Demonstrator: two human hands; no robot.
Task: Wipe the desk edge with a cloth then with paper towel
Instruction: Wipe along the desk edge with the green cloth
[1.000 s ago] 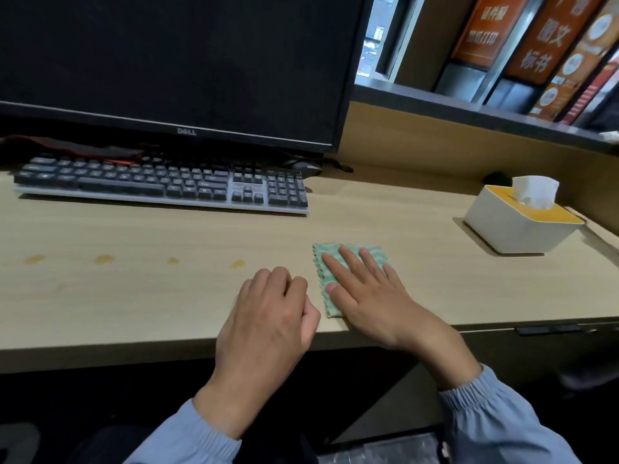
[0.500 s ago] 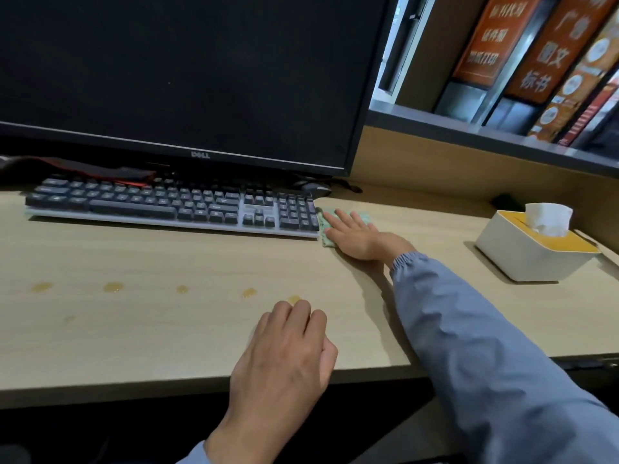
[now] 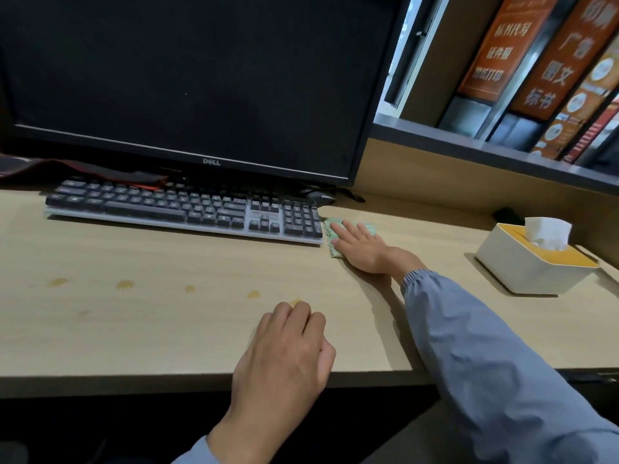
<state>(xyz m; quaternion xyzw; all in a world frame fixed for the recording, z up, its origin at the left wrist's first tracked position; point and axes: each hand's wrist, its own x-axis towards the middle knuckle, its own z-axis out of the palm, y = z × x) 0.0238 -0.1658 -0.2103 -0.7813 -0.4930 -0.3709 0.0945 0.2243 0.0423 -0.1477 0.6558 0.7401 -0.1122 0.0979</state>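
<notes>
The green patterned cloth (image 3: 330,231) lies flat under the right hand (image 3: 363,251); white paper towel (image 3: 547,232) stands upright well to that hand's right.

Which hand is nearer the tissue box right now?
Right. The right hand lies flat on the green cloth beside the keyboard, left of the tissue box. The left hand rests farther off, near the front edge of the desk.

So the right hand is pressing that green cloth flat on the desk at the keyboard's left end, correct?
No. The head view shows the right hand pressing the green cloth flat on the desk at the keyboard's right end, not its left.
</notes>
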